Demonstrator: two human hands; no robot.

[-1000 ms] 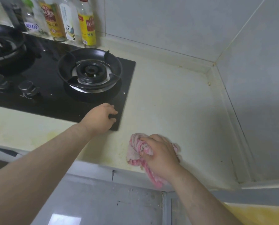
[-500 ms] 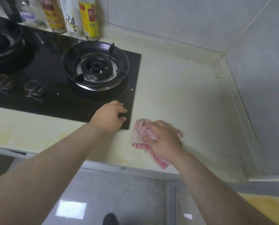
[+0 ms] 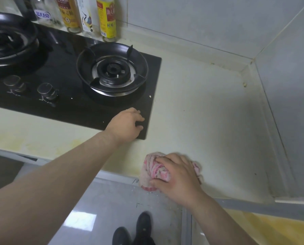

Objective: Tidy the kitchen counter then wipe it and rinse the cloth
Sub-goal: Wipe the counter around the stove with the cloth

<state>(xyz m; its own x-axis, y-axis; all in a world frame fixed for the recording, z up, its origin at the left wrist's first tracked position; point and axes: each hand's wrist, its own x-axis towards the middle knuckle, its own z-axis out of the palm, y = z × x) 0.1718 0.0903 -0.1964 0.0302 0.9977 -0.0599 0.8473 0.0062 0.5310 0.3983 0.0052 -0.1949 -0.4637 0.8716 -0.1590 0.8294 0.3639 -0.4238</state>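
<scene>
Pink-and-white crumpled cloth at 6 o'clock, front edge of the pale cream surface, gripped in your right hand, fingers curled round it. Left hand, loosely bent, holding nothing, rests on the black glass hob corner, 11 o'clock of it.

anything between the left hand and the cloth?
Nothing. In the head view, only a bare strip of counter separates the left hand, resting on the hob, from the cloth.
</scene>
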